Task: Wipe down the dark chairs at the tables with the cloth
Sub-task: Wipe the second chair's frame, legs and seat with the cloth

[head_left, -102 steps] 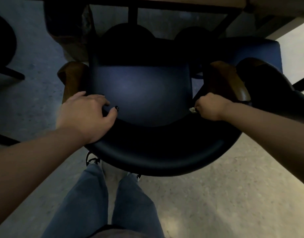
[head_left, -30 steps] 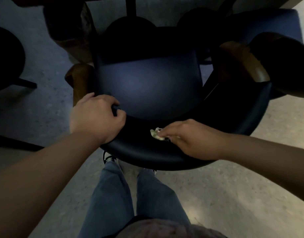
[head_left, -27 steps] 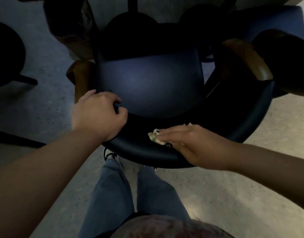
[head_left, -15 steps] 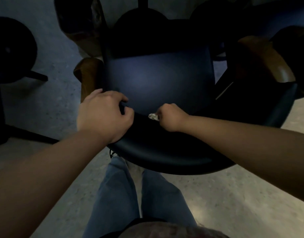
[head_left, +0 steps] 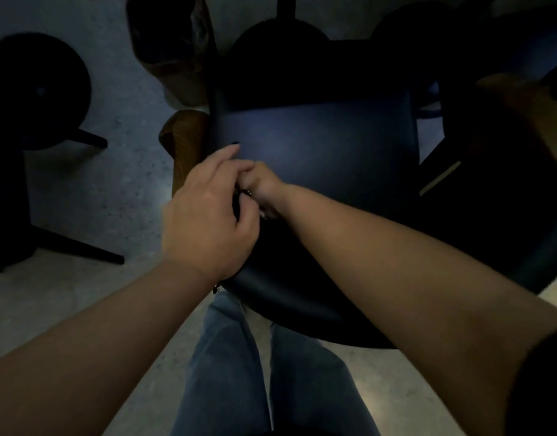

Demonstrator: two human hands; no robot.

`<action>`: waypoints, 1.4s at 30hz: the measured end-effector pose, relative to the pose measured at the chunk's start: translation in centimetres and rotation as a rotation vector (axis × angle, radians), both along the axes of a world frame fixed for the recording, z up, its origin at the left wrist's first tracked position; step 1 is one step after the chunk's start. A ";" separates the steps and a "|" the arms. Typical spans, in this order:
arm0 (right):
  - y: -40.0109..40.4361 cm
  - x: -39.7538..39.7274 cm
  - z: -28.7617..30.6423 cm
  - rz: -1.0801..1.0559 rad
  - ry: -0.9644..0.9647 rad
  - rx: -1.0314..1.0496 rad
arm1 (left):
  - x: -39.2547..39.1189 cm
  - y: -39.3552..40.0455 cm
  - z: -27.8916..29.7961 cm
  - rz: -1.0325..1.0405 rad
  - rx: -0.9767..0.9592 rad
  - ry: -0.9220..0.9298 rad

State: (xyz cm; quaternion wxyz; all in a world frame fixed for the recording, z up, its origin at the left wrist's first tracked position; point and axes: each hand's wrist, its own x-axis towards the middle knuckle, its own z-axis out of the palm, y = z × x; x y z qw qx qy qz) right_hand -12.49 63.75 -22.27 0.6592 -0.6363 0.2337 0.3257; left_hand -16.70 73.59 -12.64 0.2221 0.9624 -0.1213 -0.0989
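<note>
Both hands have come together at the left end of the chair (head_left: 318, 158) backrest; half a second ago the left hand (head_left: 204, 215) was gripping the rail with the right hand (head_left: 263, 191) a little apart from it. Now the left hand is lifting off the rail, fingers loosened and stretched forward, index fingertip reaching over the seat edge, holding nothing I can see. The right hand is curling into a tight fist just beside it, touching the left fingers. The cloth is bundled out of sight; only a pale speck is peeking under the fist, so I cannot tell for certain that it is in there. A wooden armrest (head_left: 184, 143) is showing left of the seat. Blue jeans (head_left: 226, 357) are standing behind the backrest.
</note>
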 end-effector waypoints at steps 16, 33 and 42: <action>-3.3 -4.0 -0.1 0.348 -0.074 -0.422 | -0.3 0.2 -0.3 -0.003 -0.057 -0.050; -5.4 -7.7 5.1 0.559 -0.224 -0.557 | -0.1 0.2 -0.5 0.003 -0.067 -0.025; -4.4 -7.1 4.8 0.440 -0.037 -0.663 | 0.0 0.3 -0.7 -0.008 -0.067 -0.039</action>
